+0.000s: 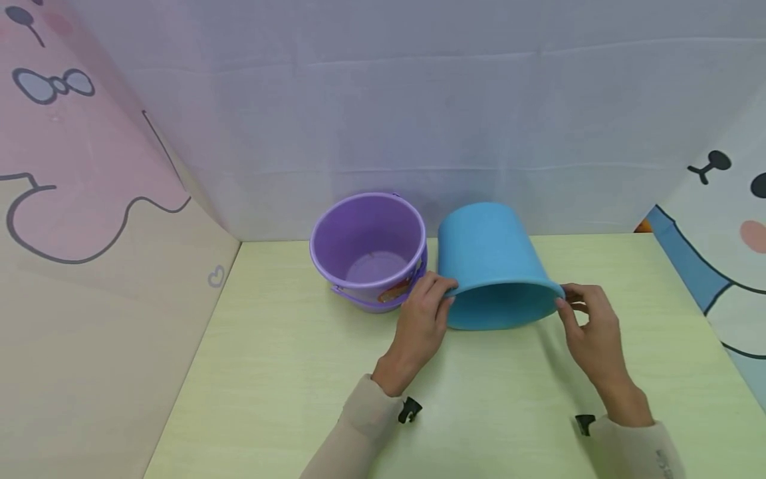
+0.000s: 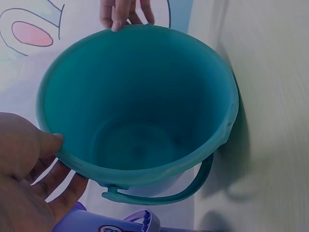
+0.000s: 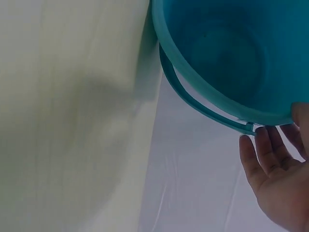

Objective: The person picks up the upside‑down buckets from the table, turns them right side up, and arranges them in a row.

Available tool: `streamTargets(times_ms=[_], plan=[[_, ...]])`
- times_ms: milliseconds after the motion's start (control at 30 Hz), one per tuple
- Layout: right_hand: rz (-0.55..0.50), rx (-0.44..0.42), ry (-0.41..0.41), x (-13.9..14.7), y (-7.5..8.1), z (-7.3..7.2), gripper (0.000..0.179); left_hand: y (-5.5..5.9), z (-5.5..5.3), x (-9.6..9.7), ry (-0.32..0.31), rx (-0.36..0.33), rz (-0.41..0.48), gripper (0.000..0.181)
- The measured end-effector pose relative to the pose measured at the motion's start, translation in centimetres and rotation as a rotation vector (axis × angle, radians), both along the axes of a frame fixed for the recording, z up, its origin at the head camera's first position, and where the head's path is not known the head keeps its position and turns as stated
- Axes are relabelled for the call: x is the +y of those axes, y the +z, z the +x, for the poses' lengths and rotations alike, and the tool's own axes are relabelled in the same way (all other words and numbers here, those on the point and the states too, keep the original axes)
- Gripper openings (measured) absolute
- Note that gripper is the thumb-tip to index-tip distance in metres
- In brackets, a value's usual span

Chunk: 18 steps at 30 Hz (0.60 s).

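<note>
A blue bucket [image 1: 493, 246] is tipped on its side, its mouth toward me. My left hand [image 1: 421, 319] pinches the left side of its rim between thumb and fingers. On the opposite side of the rim, my right hand [image 1: 595, 332] holds on with the thumb at the inner edge and the fingers outside. The bucket's handle [image 2: 188, 188] hangs along the underside in the left wrist view. Inside the bucket [image 3: 227, 58] only its bare bottom and walls show. Close to the left hand, a purple bucket [image 1: 371, 233] stands upright with its handle lowered at the front.
Both buckets are on a pale yellow-green table [image 1: 263, 372]. A whitish cloth wall [image 1: 419, 100] rises behind them. Cartoon-printed panels flank the table, a pink and beige one [image 1: 90, 199] at left and a white and blue one [image 1: 724, 266] at right.
</note>
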State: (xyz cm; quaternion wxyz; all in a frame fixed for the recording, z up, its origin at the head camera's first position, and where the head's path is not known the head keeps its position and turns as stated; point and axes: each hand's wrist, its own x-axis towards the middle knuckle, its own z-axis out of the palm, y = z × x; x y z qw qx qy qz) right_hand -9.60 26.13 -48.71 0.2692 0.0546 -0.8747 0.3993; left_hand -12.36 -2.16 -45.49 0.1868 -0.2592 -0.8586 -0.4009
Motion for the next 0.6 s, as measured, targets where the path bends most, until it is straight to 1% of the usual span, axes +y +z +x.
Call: streamTargets(times_ms=[133,233,300,367,467,600], plan=[[-0.070,-0.015,-0.021,-0.2,-0.5,0.1,0.024,-0.1,0.0,0.0,0.004,0.007,0.000,0.018],[-0.101,-0.036,-0.048,-0.4,-0.8,0.3,0.023,-0.2,0.0,-0.1,0.004,0.003,0.001,0.018],[-0.109,-0.074,-0.067,-0.4,-0.9,0.4,0.024,-0.2,0.0,-0.1,0.003,-0.003,0.002,0.018],[-0.113,-0.130,-0.084,-0.4,-1.1,0.6,0.028,-0.2,0.1,-0.1,0.002,-0.007,0.007,0.019],[-0.151,-0.224,-0.058,-0.4,-1.5,0.7,0.037,-0.2,0.1,-0.2,0.008,-0.006,0.005,0.019],[-0.252,-0.315,0.036,-0.3,-2.0,0.6,0.046,-0.2,0.2,-0.2,0.018,-0.010,-0.005,0.019]])
